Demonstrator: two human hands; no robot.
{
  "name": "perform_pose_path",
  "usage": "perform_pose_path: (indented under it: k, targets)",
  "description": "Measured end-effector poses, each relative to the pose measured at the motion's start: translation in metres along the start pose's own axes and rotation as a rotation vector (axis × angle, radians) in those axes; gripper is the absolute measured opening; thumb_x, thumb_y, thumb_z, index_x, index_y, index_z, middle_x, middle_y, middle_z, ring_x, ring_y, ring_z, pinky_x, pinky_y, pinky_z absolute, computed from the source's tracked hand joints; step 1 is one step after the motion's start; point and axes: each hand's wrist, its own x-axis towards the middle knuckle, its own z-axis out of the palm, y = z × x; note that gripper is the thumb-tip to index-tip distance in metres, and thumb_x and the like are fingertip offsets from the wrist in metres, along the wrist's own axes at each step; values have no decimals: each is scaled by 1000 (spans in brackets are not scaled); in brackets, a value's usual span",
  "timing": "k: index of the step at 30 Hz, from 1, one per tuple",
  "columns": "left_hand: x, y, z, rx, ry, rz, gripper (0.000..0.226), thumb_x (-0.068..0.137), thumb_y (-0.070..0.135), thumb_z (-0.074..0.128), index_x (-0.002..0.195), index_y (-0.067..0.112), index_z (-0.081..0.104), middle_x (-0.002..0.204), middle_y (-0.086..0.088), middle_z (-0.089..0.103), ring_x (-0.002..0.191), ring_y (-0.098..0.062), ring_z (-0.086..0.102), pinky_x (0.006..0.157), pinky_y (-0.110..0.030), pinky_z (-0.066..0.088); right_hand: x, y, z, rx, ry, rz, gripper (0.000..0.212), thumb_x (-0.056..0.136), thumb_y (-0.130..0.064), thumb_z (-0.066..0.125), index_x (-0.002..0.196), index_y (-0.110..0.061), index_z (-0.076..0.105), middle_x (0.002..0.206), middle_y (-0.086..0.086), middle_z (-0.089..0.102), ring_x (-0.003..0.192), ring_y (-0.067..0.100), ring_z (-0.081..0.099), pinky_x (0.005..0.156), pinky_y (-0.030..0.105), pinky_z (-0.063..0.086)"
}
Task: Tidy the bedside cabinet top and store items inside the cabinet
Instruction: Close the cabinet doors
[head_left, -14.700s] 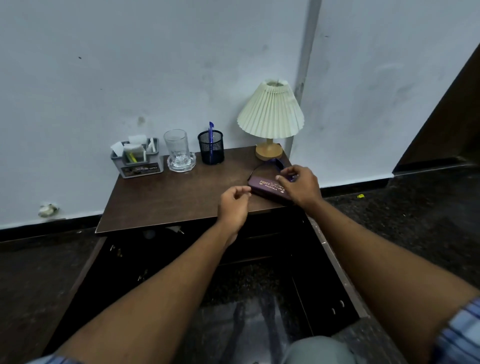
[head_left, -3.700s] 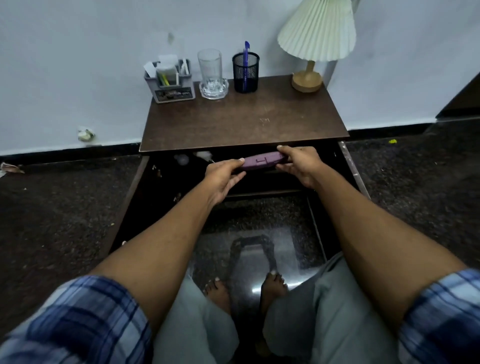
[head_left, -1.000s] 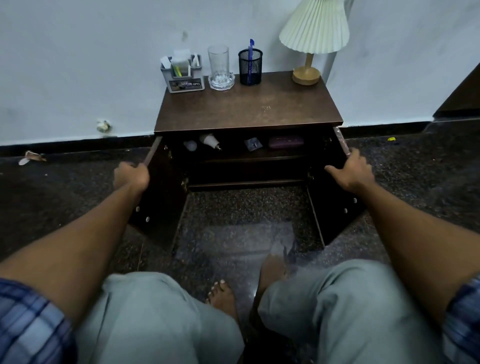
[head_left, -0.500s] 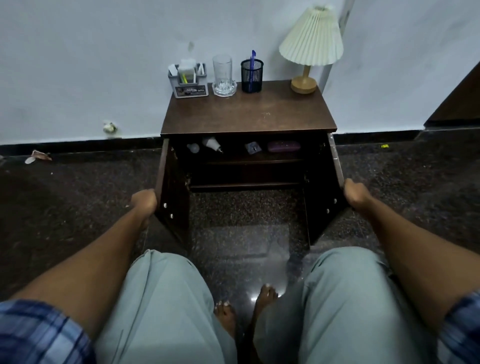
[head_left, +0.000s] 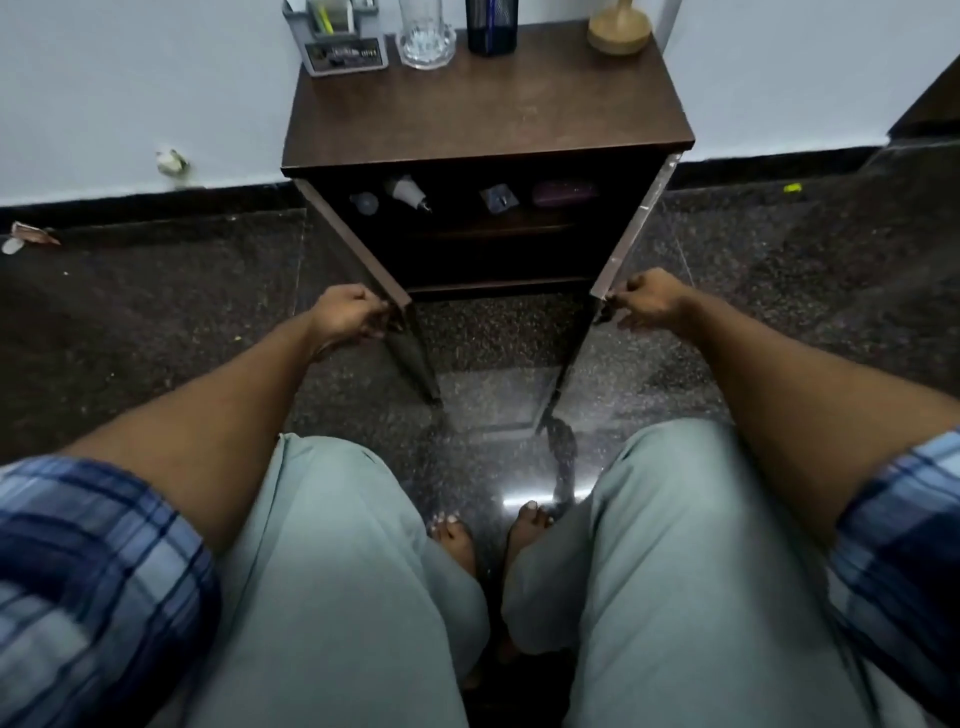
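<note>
Gripping both doors of the bedside cabinet (head_left: 488, 154), the person sits in front of it, with the cabinet at 12 o'clock against the pale wall. The left hand (head_left: 348, 317), at about 10 o'clock from the middle of the view, has its fingers curled round the front corner of the left door (head_left: 358, 249). The right hand (head_left: 649, 304), at about 2 o'clock, holds the front corner of the right door (head_left: 631, 228) between thumb and bent fingers. Both doors stand open and point toward the person, at 6 o'clock from the cabinet.

Inside, the purple case (head_left: 563, 193) lies flat on the upper shelf (head_left: 493, 228), toward its 3 o'clock end. At 9 o'clock from the case, apart from it, lies a small blue-grey object (head_left: 498, 197). Further toward 9 o'clock lie a white bottle (head_left: 408, 191) on its side and a small roundish item (head_left: 363, 201); these are too blurred to name exactly.

On the cabinet top (head_left: 488, 98), four things stand in a row along the wall edge. From 9 o'clock to 3 o'clock they are a grey organiser (head_left: 343, 39), a clear glass (head_left: 426, 36), a black pen cup (head_left: 491, 28) and the wooden lamp base (head_left: 618, 31).
</note>
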Motion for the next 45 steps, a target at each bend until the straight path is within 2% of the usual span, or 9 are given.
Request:
perform_pose_path:
  k: [6,10,13,18,23,30,37,41,45]
  targets:
    - [39,28,30,-145,-15,-16,7,93,21,63,89,15,63,87,-12,70,71,-21,66,60,-27,51,24,-31,17,57,-76,-82,28,95,-25,69,101,3,69,90,16,66,75,24,62,62,31,53]
    - [64,48,57,-247,58,-30,17,93,23,63,78,20,57,85,-13,72,70,-20,66,71,-30,52,50,-51,37,164,-44,-101,30,96,-22,68,102,8,69,90,18,66,78,27,62,63,34,54]
    - [85,61,71,-339,90,-56,17,91,24,66,76,22,57,83,-13,71,65,-19,64,63,-25,49,71,-64,52,234,23,-115,28,93,-26,71,87,1,70,84,19,67,75,31,64,62,36,55]
    - [117,84,87,-438,177,-90,17,87,23,68,72,20,62,80,-7,71,59,-18,63,62,-27,51,120,-70,71,298,85,-94,38,75,-48,74,71,-10,73,80,16,76,70,31,71,77,57,60]
    - [139,101,93,-483,243,-120,15,83,25,72,72,18,64,86,-9,75,64,-21,68,66,-31,55,150,-91,79,337,165,-86,40,77,-49,74,65,-11,71,72,10,75,78,33,74,79,54,60]
    - [160,122,96,-525,312,-159,14,81,21,71,70,17,63,81,-9,73,69,-23,71,75,-37,61,168,-124,77,292,266,-57,36,86,-46,72,66,-16,69,88,10,77,91,32,73,87,46,60]
    - [169,132,90,-488,319,-165,19,76,25,71,92,14,71,85,-10,75,59,-19,72,46,-24,54,170,-136,74,240,310,-59,34,90,-44,70,80,-12,74,90,11,74,94,29,70,86,34,57]
    - [166,132,95,-376,385,-142,27,77,33,75,89,9,73,85,-10,75,71,-24,75,68,-40,64,164,-139,70,207,270,-49,34,90,-44,70,93,-11,77,103,12,75,104,29,69,93,34,55]
    - [137,137,97,-101,302,-36,36,89,36,63,105,6,73,107,-13,73,105,-32,67,83,-29,52,150,-144,63,121,149,-101,38,88,-43,72,97,-6,76,102,13,75,102,31,70,90,35,55]
